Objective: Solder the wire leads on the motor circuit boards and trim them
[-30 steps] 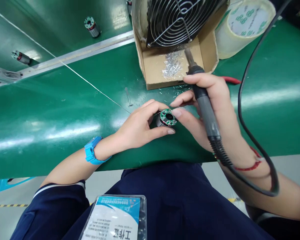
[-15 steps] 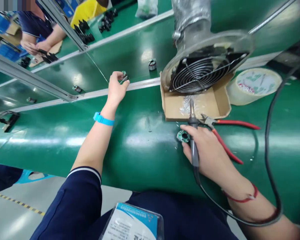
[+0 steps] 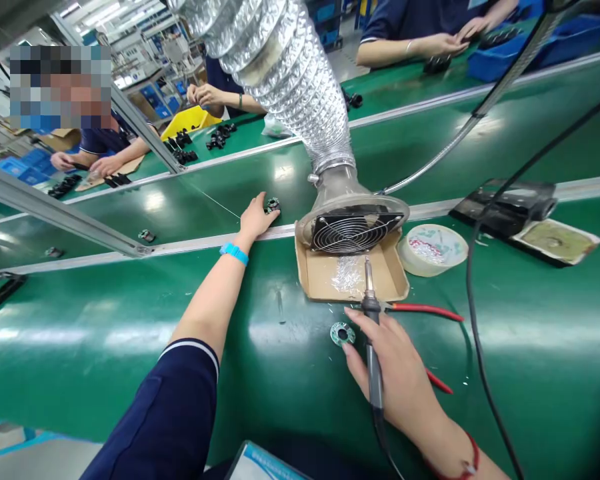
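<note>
My left hand (image 3: 258,217) is stretched out to the far belt, its thumb and a finger closed around a small round part (image 3: 273,204) with a green board. My right hand (image 3: 397,360) holds a soldering iron (image 3: 373,363) with its tip pointing away from me, up toward the cardboard tray. Beside the right thumb and forefinger a ring-shaped green circuit board part (image 3: 343,333) lies on the green surface. Red-handled cutters (image 3: 427,309) lie partly hidden behind the right hand.
A fan hood (image 3: 353,230) on a foil duct hangs over a cardboard tray (image 3: 303,277) of clippings. Right of it stand a roll-shaped tub (image 3: 433,250) and a black stand (image 3: 510,207). A cable crosses the right side. More round parts (image 3: 147,235) sit left; co-workers' hands work beyond.
The view has tilted up, showing more of the duct and co-workers. My left hand has moved right along the far belt. The separate part that lay to its right no longer shows apart from it.
</note>
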